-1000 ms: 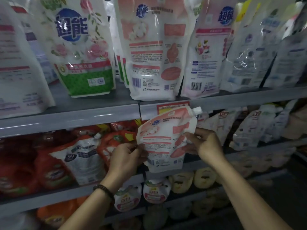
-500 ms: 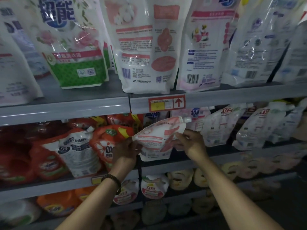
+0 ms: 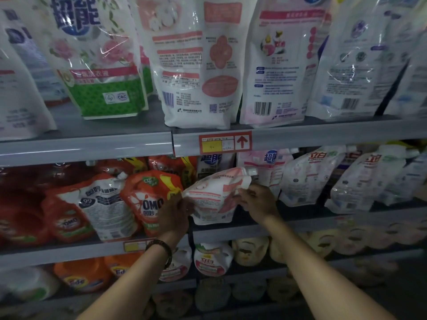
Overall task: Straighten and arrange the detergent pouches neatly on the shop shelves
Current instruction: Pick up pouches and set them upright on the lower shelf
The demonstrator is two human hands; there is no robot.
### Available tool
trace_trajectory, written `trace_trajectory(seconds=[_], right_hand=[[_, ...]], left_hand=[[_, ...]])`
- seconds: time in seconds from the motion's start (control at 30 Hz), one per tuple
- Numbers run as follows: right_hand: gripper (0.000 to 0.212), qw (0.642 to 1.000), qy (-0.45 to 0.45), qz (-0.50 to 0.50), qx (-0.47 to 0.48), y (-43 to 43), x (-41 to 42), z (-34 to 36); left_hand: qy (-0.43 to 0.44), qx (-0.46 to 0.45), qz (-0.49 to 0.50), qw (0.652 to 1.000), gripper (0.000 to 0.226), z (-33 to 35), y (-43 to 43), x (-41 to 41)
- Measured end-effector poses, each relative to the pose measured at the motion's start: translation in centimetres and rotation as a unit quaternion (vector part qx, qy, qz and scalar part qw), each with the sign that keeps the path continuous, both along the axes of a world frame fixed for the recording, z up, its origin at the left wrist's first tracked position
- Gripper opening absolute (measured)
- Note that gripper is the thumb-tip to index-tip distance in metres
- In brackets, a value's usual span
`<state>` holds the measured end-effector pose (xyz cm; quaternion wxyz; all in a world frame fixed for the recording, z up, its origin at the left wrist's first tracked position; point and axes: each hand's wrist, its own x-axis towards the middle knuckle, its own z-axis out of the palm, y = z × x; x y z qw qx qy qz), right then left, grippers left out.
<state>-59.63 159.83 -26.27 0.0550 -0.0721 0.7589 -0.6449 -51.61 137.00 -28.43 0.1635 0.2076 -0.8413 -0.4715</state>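
A small white and pink spouted detergent pouch (image 3: 213, 197) leans back on the middle shelf (image 3: 300, 221), its printed back facing me and its cap at the upper right. My left hand (image 3: 173, 215) grips its left edge. My right hand (image 3: 256, 202) holds its right side just under the spout. Orange OMO pouches (image 3: 147, 199) stand to its left, and white and pink pouches (image 3: 305, 179) lean to its right.
Large pouches (image 3: 198, 65) fill the upper shelf, above a red price tag with an arrow (image 3: 225, 143). Lower shelves hold orange Tide bottles (image 3: 80, 276) and small white pouches (image 3: 211, 259). The shelf row runs on to the right into dim light.
Both hands carried the pink pouch away from me and in under the upper shelf, tilting it back onto the middle shelf. The view has moved closer to the shelves.
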Motion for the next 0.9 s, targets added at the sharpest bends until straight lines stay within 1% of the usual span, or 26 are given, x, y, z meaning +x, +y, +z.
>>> trace_trajectory(seconds=[0.1,0.13,0.2,0.33,0.4,0.43,0.5,0.57,0.67,0.73,0.83,0.9], right_hand=[[0.022,1.0,-0.02,0.018,-0.002,-0.1,-0.2,-1.0],[0.023,0.999,-0.025,0.02,-0.008,-0.1,-0.3,-1.1],[0.023,0.999,-0.022,0.024,-0.009,0.0,-0.5,-1.2],[0.02,0.998,-0.024,0.046,0.022,0.5,-1.1,-1.2],[0.022,0.997,-0.013,0.062,0.048,0.7,-1.5,-1.4],[0.022,0.996,-0.007,0.065,0.055,0.7,-1.6,-1.5],[0.022,0.996,-0.001,0.062,0.065,0.6,-1.7,-1.5],[0.023,0.995,0.01,0.064,0.079,0.4,-1.8,-1.3],[0.026,0.994,0.021,0.071,0.082,0.2,-1.8,-1.1],[0.023,0.995,0.019,0.069,0.068,0.1,-1.6,-0.9],[0.025,0.996,0.025,0.065,0.059,0.2,-1.2,-0.9],[0.019,0.997,0.022,0.059,0.047,0.4,-0.8,-1.3]], left_hand=[[-0.007,-0.036,-0.009,0.999,0.013,-0.5,0.1,0.5],[-0.003,-0.028,-0.009,1.0,0.013,-0.6,0.1,0.6],[-0.002,-0.036,-0.01,0.999,0.013,-0.4,0.1,0.8],[-0.018,-0.078,-0.006,0.997,0.005,0.0,0.3,0.8],[-0.02,-0.108,0.001,0.994,0.007,0.1,0.5,0.8],[-0.022,-0.118,0.008,0.993,0.013,0.0,0.5,0.8],[-0.018,-0.099,0.034,0.994,0.029,-0.4,0.3,0.6],[-0.021,-0.071,0.058,0.996,0.033,-0.6,0.0,0.5],[-0.019,-0.055,0.085,0.995,0.03,-0.2,0.4,0.5],[-0.022,-0.034,0.086,0.996,0.023,-0.1,0.9,0.7],[-0.017,0.033,0.092,0.995,0.011,-0.1,2.1,1.3],[-0.013,0.084,0.092,0.992,0.014,-0.5,2.9,1.5]])
